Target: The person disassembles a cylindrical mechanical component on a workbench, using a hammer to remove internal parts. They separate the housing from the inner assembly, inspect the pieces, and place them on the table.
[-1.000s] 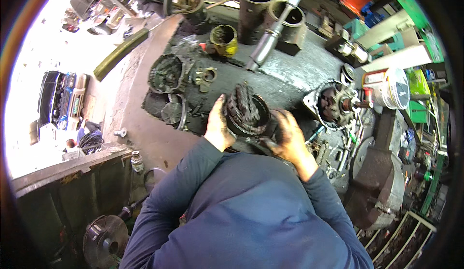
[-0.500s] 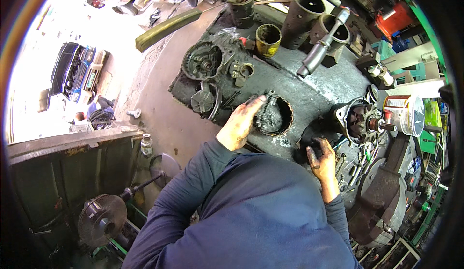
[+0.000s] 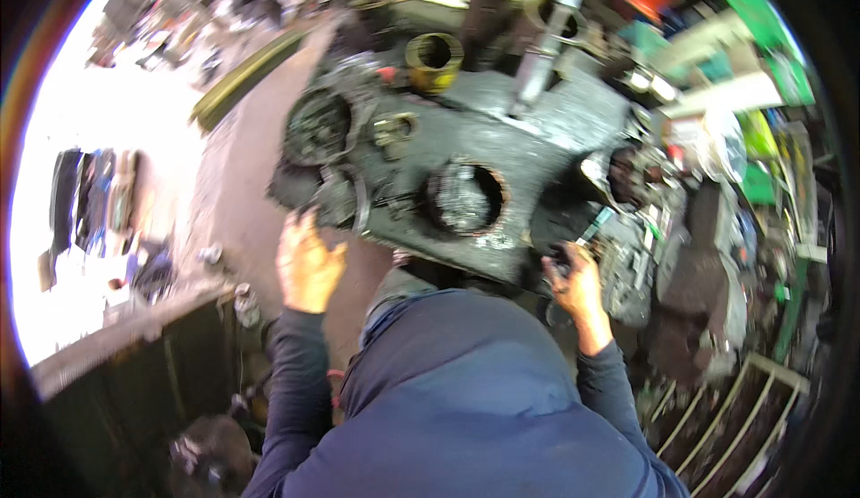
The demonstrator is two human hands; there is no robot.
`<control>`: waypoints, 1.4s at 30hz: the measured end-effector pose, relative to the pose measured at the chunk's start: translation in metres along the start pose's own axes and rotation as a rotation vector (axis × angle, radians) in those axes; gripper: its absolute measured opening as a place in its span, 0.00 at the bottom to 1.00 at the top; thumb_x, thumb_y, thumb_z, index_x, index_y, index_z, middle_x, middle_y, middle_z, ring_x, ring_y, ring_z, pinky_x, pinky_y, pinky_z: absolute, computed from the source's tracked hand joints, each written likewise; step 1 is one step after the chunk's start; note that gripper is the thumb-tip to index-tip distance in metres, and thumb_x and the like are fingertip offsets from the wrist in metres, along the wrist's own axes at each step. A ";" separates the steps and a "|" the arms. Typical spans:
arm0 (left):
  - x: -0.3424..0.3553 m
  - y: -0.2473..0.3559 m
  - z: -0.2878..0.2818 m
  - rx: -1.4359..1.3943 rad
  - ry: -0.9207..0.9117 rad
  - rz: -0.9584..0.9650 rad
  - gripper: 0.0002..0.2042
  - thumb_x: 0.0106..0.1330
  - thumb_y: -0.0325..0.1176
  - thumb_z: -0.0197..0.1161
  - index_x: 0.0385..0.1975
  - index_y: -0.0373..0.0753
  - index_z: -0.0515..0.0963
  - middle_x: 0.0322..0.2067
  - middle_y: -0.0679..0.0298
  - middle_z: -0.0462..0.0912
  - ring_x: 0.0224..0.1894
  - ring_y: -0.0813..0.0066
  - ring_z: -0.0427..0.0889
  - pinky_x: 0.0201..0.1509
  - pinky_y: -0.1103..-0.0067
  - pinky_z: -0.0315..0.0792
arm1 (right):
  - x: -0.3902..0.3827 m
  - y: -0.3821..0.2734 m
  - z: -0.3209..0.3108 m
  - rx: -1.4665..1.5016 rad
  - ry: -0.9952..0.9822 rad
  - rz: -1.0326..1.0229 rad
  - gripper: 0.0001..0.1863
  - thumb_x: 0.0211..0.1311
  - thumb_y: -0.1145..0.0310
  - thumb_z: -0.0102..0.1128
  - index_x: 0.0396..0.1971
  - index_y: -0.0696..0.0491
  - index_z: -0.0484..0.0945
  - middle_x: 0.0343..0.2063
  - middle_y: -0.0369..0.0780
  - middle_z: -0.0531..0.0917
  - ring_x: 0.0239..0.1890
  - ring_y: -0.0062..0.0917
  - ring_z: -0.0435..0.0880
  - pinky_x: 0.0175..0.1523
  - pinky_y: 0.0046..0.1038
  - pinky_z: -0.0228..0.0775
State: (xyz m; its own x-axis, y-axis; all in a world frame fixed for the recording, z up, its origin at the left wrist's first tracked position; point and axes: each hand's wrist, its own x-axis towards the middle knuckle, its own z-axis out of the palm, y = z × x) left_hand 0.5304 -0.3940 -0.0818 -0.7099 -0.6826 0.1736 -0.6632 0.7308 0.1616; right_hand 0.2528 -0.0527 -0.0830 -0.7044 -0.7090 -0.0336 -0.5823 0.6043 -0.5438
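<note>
My left hand (image 3: 309,265) hangs off the bench's front left edge, fingers spread, holding nothing. Nearest to it are a greasy black cover-like part (image 3: 333,195) and a larger round casing (image 3: 309,144) behind. A dark metal ring (image 3: 503,195) lies mid-bench, greasy toothed or ridged metal inside it; neither hand touches it. By the front right edge is my right hand (image 3: 580,287), its fingers curled and blackened. Motion blur and dark grime hide whether anything is between them. Close to its fingertips lies a teal-handled tool (image 3: 595,225).
A yellow can (image 3: 434,79) and a small metal fitting (image 3: 394,133) sit farther back on the bench (image 3: 520,144). A long grey tool (image 3: 540,64) leans at the back. Right stand a finned rotor in a housing (image 3: 623,180) and a white tub (image 3: 724,144). A slatted rack (image 3: 735,408) is lower right.
My left hand has let go of the greasy part in the ring and swung left, off the bench. My right hand has shifted slightly. The whole view has turned and is blurred.
</note>
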 end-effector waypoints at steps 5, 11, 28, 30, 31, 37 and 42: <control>0.040 0.007 -0.004 -0.372 0.016 0.084 0.24 0.61 0.37 0.73 0.55 0.35 0.78 0.54 0.42 0.80 0.55 0.43 0.81 0.60 0.61 0.76 | -0.020 -0.002 0.002 -0.009 0.080 0.100 0.16 0.61 0.66 0.69 0.43 0.60 0.80 0.39 0.51 0.84 0.42 0.50 0.84 0.48 0.41 0.78; 0.078 0.113 -0.024 -0.752 -0.102 0.509 0.23 0.59 0.36 0.75 0.53 0.34 0.78 0.50 0.49 0.82 0.52 0.47 0.82 0.59 0.62 0.76 | -0.056 -0.004 -0.002 -0.002 0.198 0.238 0.16 0.60 0.68 0.69 0.44 0.60 0.81 0.36 0.50 0.84 0.40 0.47 0.84 0.46 0.39 0.77; 0.145 0.414 0.038 -0.497 0.068 0.836 0.49 0.41 0.53 0.85 0.63 0.33 0.71 0.62 0.50 0.71 0.64 0.51 0.72 0.72 0.63 0.66 | -0.018 0.136 -0.080 0.386 0.416 0.276 0.15 0.69 0.65 0.64 0.45 0.61 0.81 0.37 0.51 0.87 0.41 0.41 0.87 0.47 0.36 0.77; 0.149 0.414 0.037 -0.606 0.039 0.822 0.45 0.40 0.42 0.87 0.60 0.33 0.73 0.55 0.53 0.78 0.57 0.59 0.78 0.66 0.66 0.73 | 0.008 0.145 -0.087 0.535 0.362 0.237 0.18 0.66 0.64 0.63 0.47 0.63 0.81 0.40 0.57 0.86 0.41 0.48 0.87 0.48 0.39 0.78; 0.152 0.414 0.037 -0.573 0.026 0.814 0.44 0.40 0.40 0.86 0.60 0.33 0.73 0.54 0.53 0.79 0.56 0.59 0.79 0.64 0.67 0.74 | 0.016 0.146 -0.088 0.516 0.334 0.254 0.18 0.66 0.64 0.63 0.49 0.63 0.81 0.39 0.57 0.86 0.41 0.48 0.87 0.48 0.39 0.78; 0.162 0.416 0.036 -0.746 -0.074 0.720 0.41 0.40 0.37 0.86 0.57 0.31 0.74 0.51 0.53 0.81 0.51 0.62 0.83 0.60 0.69 0.77 | 0.040 0.136 -0.093 0.693 0.166 0.335 0.30 0.68 0.61 0.65 0.61 0.69 0.72 0.55 0.62 0.80 0.57 0.44 0.83 0.62 0.36 0.73; 0.170 0.415 0.024 -0.857 -0.178 0.633 0.38 0.39 0.38 0.86 0.53 0.29 0.77 0.46 0.55 0.85 0.47 0.64 0.85 0.58 0.69 0.78 | 0.058 0.103 -0.074 0.523 0.200 0.324 0.46 0.59 0.66 0.66 0.74 0.66 0.54 0.71 0.63 0.61 0.76 0.58 0.55 0.79 0.43 0.51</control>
State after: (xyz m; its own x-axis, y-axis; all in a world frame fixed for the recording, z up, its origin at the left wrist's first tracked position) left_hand 0.1286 -0.2064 -0.0086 -0.9354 -0.1204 0.3324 0.1743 0.6611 0.7298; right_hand 0.1214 -0.0045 -0.0789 -0.9025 -0.4087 -0.1354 -0.0886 0.4840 -0.8706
